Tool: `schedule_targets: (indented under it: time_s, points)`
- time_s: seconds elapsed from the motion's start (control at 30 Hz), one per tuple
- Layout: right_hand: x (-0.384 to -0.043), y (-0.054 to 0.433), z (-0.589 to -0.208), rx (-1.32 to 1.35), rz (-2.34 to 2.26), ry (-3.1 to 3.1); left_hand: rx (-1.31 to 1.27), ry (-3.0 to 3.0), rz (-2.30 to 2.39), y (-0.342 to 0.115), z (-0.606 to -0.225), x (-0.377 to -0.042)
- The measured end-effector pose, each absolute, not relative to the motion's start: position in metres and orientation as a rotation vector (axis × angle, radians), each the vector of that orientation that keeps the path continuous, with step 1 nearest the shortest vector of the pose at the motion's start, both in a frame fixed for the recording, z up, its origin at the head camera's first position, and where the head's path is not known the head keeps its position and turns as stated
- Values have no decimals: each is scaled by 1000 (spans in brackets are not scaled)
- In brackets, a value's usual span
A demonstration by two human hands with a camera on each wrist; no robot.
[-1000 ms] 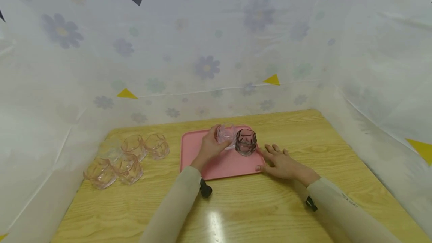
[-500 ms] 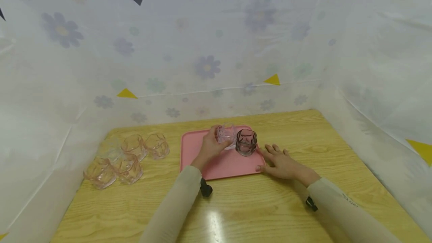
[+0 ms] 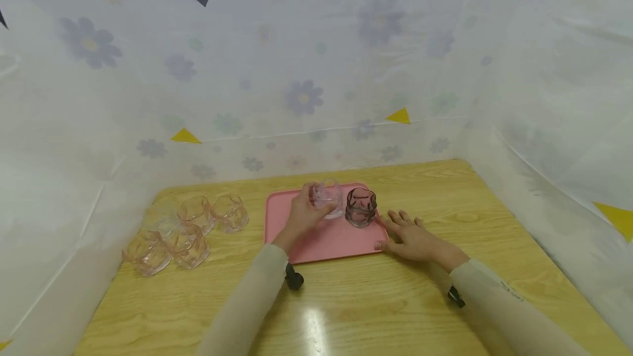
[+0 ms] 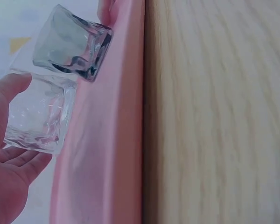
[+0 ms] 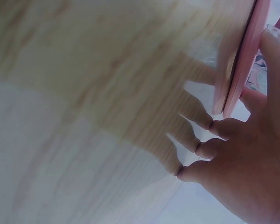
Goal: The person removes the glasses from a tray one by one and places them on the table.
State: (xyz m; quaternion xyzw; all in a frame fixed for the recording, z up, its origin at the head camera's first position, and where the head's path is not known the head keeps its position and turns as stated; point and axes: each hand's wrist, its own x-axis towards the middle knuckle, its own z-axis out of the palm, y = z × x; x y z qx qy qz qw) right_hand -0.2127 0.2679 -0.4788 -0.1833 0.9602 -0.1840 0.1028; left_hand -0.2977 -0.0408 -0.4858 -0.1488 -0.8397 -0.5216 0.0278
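Observation:
In the head view a pink tray [image 3: 336, 243] lies on the wooden table. My left hand [image 3: 303, 216] holds a clear faceted glass [image 3: 328, 196] over its back half, thumb on the near side and fingers on the far side. Whether the glass base touches the tray, I cannot tell. A smoky grey glass [image 3: 361, 207] stands just right of it, close to the tray's right rim; the left wrist view also shows this grey glass [image 4: 72, 44]. My right hand [image 3: 410, 238] rests with spread fingers on the table, thumb and forefinger at the tray's right edge.
On the left of the table [image 3: 356, 312] stand several glasses: pink-tinted ones such as this pink glass [image 3: 229, 214], and a clear glass [image 3: 160, 218] behind. White flowered sheeting [image 3: 306, 147] encloses the table's back and sides.
My left hand has shifted slightly left with the clear glass, widening the gap to the grey glass. The right hand, tray and grey glass have stayed put.

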Motion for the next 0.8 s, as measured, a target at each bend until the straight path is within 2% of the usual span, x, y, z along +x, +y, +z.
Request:
schedule_targets:
  time_s: [0.4, 0.8]
  points:
    - [-212, 267, -478, -554, -569, 2823, -384, -2570, -1649, -91, -471, -276]
    - [-214, 270, -480, -570, -559, 2851, -343, -2572, -1645, -139, -472, -248]
